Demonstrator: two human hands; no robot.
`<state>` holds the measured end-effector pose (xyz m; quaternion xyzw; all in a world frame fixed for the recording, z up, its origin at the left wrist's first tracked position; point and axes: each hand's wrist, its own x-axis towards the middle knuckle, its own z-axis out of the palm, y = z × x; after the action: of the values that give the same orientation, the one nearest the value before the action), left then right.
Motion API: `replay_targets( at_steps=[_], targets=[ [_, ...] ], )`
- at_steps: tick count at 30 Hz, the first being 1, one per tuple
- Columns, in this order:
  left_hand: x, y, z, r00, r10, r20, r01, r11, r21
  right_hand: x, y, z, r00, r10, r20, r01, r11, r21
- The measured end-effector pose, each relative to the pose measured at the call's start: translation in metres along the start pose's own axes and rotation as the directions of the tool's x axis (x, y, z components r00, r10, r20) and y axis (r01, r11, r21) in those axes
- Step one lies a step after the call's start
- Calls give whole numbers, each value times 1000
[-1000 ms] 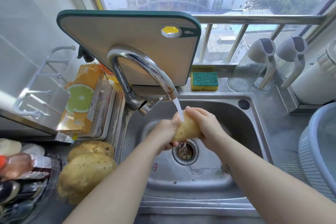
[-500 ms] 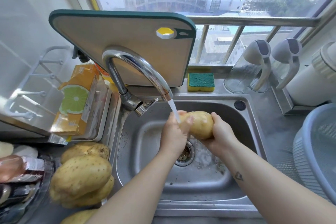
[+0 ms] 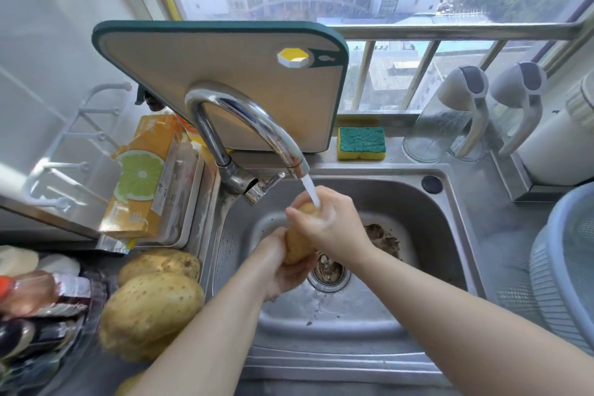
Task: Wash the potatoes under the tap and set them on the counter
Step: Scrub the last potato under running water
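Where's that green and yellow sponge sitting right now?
In the head view, the sponge lies on the ledge behind the sink, between the upright cutting board on its left and a clear jug on its right.

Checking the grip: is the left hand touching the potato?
Touching. The head view shows the left hand cupping the lower end of the potato, fingers curled beneath it.

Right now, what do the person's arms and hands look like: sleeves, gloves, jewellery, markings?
The left forearm and right forearm are bare to the frame's edge; no sleeve shows. The left hand and right hand wear no gloves, and no ring, watch or bracelet is in view. No marking shows on either arm.
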<state>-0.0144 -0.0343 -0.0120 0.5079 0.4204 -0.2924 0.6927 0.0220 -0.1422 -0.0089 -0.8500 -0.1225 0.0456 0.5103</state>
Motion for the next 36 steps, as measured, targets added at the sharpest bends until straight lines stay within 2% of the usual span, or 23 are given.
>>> replay_targets(
  at_steps=[2,4,6,8,11,13,15,16,17,20,22,25,28,30,33,36],
  targets=[
    [-1,-2,-4,996,84,-41,-77,987,141,6,-3,8,988,149,38,-151,987,57],
    [-3,-4,-4,975,209,-73,-190,961,200,10,-4,12,951,305,44,-308,945,106],
    [-4,-6,-2,930,364,-48,-331,888,319,15,-1,9,905,421,52,-422,882,208],
    [-7,-7,0,895,445,39,-418,802,426,17,3,4,829,553,80,-552,786,279],
    [-9,-8,0,884,463,68,-429,746,509,15,5,2,697,711,99,-653,571,498],
    [-8,-6,-3,903,429,5,-383,801,460,11,1,6,695,715,82,-623,541,566],
    [-9,-3,-7,951,306,-36,-280,907,314,7,-2,11,758,648,75,-568,599,565],
    [-10,-2,-9,972,235,-19,-223,942,249,5,-3,13,768,635,81,-555,596,580],
    [-11,0,-10,985,175,11,-173,963,207,4,-3,15,753,649,111,-565,550,615],
    [-16,7,-16,995,10,96,-25,989,149,2,-1,17,640,695,328,-654,268,708],
    [-17,12,-17,990,-69,126,50,987,151,1,-1,14,635,656,408,-652,172,738],
    [-13,15,-4,998,-42,56,31,983,182,4,-4,3,649,655,386,-634,187,750],
    [-2,13,22,974,223,-46,-210,956,203,13,-4,-17,580,786,213,-557,192,808],
    [4,14,38,935,356,-7,-346,913,215,16,1,-33,535,842,73,-479,231,847],
    [7,18,60,941,325,93,-334,936,109,12,11,-49,528,845,-86,-401,337,852],
    [14,20,75,970,215,110,-209,976,-60,3,21,-57,588,792,-167,-364,443,820]
  ],
)
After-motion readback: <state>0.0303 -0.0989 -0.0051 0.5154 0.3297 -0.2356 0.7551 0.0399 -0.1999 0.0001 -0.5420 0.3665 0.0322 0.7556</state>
